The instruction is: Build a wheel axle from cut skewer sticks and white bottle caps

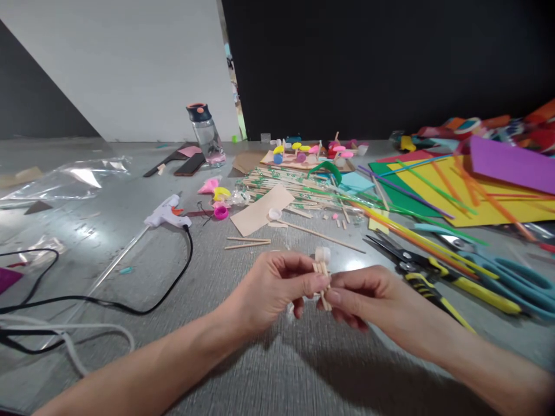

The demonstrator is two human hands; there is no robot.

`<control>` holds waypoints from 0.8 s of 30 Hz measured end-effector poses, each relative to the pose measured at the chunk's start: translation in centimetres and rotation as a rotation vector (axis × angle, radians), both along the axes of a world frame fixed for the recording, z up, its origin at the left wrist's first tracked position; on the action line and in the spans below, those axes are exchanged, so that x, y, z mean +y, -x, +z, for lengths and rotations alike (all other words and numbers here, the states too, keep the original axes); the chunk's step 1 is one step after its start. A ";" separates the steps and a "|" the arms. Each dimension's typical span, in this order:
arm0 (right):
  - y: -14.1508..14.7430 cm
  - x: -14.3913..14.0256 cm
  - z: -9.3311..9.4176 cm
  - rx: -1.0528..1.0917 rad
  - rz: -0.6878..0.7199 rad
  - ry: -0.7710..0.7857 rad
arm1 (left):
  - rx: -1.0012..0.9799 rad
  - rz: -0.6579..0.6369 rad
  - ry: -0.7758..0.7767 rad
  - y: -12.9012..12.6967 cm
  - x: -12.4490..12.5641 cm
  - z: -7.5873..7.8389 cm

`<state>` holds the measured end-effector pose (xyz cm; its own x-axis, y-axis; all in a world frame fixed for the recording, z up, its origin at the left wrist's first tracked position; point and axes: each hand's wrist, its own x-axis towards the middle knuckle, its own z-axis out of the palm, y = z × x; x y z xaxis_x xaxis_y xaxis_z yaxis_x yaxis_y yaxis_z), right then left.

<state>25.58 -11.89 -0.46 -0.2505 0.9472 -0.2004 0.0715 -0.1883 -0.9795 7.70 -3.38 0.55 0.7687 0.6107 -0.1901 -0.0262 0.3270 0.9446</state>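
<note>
Just above the near part of the table, my left hand (281,286) and my right hand (368,294) meet around a small bundle of short wooden sticks (321,269). A whitish round cap (322,255) shows at the top of the bundle; whether it is fixed to the sticks I cannot tell. My left thumb and fingers pinch the sticks from the left. The right thumb and fingertips close on their lower right side. Stick ends poke out below the fingers. Beyond the hands lie two loose sticks (248,244) and a long thin stick (323,237).
A white glue gun (167,215) with its black cable lies left. Yellow-and-black pliers (429,289) and blue scissors (515,280) lie right. Behind are wrapped sticks (277,186), a beige card (263,209), a water bottle (207,136) and coloured sheets (489,196).
</note>
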 end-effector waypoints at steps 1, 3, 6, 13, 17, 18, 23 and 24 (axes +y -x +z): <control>-0.1 0.0 0.0 0.007 0.024 0.006 | -0.012 0.009 0.023 0.0 0.0 0.0; -0.1 0.0 0.0 0.009 0.044 -0.026 | -0.027 0.035 0.073 0.0 -0.1 0.0; 0.2 -0.1 0.2 -0.070 0.032 -0.151 | -0.043 0.044 0.134 0.0 -0.3 0.0; 0.6 -0.6 0.8 -0.216 0.006 -0.259 | -0.038 0.048 0.101 0.0 -0.8 0.0; 0.4 -0.5 0.7 -0.133 0.043 -0.165 | -0.049 0.060 0.031 -0.1 -1.0 -0.1; 0.4 -0.4 0.6 -0.095 0.054 -0.136 | -0.048 0.066 0.016 -0.1 -1.1 -0.1; 0.7 -0.4 0.4 0.012 0.070 -0.060 | -0.009 0.076 -0.095 0.1 -1.6 0.1; 0.7 -0.5 0.4 0.016 0.064 -0.054 | 0.005 0.072 -0.138 0.2 -1.7 0.2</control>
